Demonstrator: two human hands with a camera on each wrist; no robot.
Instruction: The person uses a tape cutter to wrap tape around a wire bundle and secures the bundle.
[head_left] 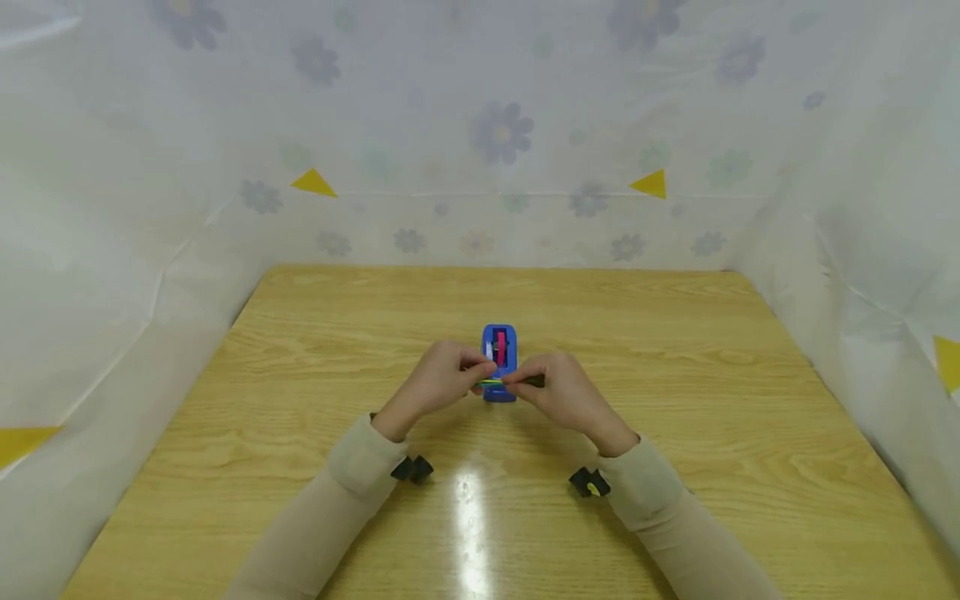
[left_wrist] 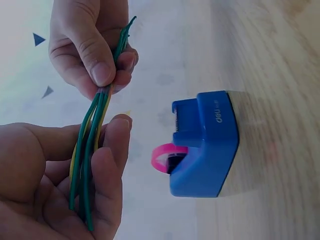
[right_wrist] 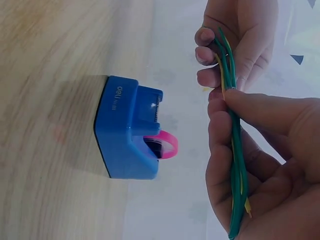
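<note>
A bundle of green and yellow wires (head_left: pixel 491 382) is held between both hands above a blue tape dispenser (head_left: pixel 511 350). The left hand (head_left: pixel 442 379) curls its fingers around one end; in the left wrist view this hand (left_wrist: pixel 25 175) partly covers the wires (left_wrist: pixel 86 165). The right hand (head_left: pixel 562 387) pinches the bundle between thumb and fingers. A band around the wires shows beside its thumb in the left wrist view. Seen from the right wrist, the other end of the wires (right_wrist: pixel 237 160) lies along the right palm (right_wrist: pixel 285 195).
The dispenser (left_wrist: pixel 207 150) stands on the wooden table (head_left: pixel 360 308) just beyond the hands and holds a pink-cored roll. White flowered sheeting (head_left: pixel 420 100) hangs behind the table and at both sides, with yellow triangles (head_left: pixel 312 183) on it.
</note>
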